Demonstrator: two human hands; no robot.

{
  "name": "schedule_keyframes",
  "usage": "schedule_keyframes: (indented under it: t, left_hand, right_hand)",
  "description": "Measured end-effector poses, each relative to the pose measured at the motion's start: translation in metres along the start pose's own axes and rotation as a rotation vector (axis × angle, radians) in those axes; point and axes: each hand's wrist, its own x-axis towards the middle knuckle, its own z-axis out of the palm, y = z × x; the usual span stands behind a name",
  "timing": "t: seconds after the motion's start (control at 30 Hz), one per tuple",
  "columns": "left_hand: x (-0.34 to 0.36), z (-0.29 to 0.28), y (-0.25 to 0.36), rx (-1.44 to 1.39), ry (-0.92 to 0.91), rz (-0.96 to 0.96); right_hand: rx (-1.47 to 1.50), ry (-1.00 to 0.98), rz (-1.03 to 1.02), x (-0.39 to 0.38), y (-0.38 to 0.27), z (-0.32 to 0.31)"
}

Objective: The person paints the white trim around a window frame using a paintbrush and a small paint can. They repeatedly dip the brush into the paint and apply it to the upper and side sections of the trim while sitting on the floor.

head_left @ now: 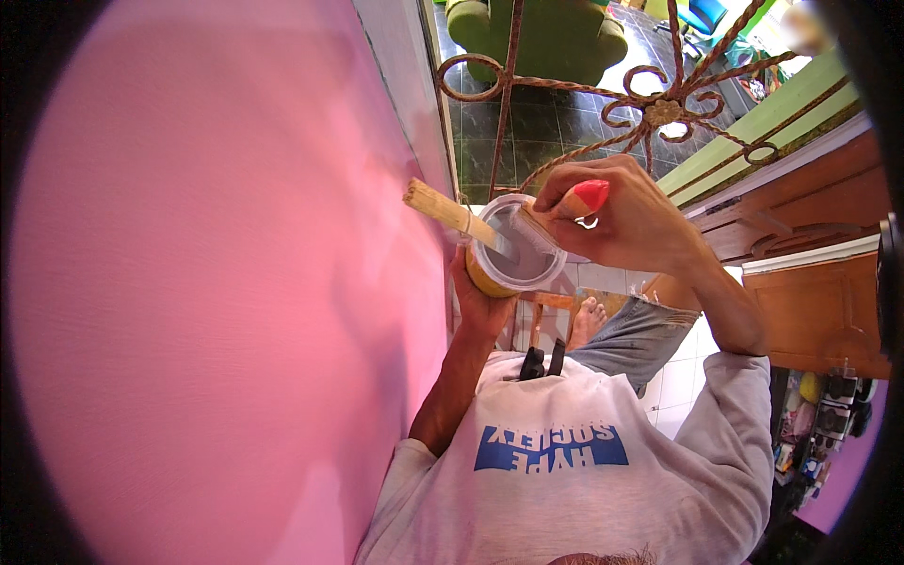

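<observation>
My left hand (484, 299) is closed around a plastic tub (492, 281) from below and the side. Its yellowish wall shows under a clear rim, and pale grey paint (532, 256) lies inside. A flat wooden stick (443, 209) leans out of the tub over its left edge. In my right hand (626, 212), fingers closed, is a paintbrush with a red-ended wooden handle (589, 196). The brush head is down in the tub, against its upper right inner wall; my fingers partly hide it.
A pink wall (217, 282) rises close on my left. Ahead is a twisted iron grille (664, 113), with a green armchair (537, 38) beyond it. Wooden panels (810, 301) stand at the right. My bare foot (588, 322) is near a wooden bar (551, 299) below.
</observation>
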Motion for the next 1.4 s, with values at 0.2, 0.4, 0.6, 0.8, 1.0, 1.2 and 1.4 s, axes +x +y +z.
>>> schedule_keyframes:
  t: [0.2, 0.4, 0.6, 0.8, 1.0, 1.2, 1.4]
  left_hand:
    - [-0.008, 0.008, 0.000, -0.028, -0.010, -0.014]
    - [-0.009, 0.004, 0.001, -0.015, -0.040, -0.029]
    - [-0.008, 0.001, 0.001, -0.022, -0.006, -0.035]
    - [-0.008, -0.001, 0.000, 0.034, 0.051, -0.003]
    - [-0.011, 0.009, 0.002, -0.015, 0.052, -0.004]
    - [-0.015, 0.026, 0.003, 0.027, 0.017, -0.004]
    - [-0.015, 0.018, 0.000, -0.005, -0.117, 0.078]
  right_hand:
    - [-0.006, -0.053, 0.086, 0.004, 0.009, 0.023]
    - [-0.019, -0.063, 0.081, 0.002, 0.011, 0.029]
    - [0.072, 0.044, 0.066, -0.006, 0.010, 0.019]
    - [0.738, 0.277, 0.265, -0.034, 0.034, 0.009]
    - [1.308, 0.402, 0.383, -0.061, 0.080, 0.039]
    - [1.706, 0.384, 0.341, -0.073, 0.097, 0.071]
    - [1.809, 0.488, 0.311, -0.091, 0.125, 0.104]
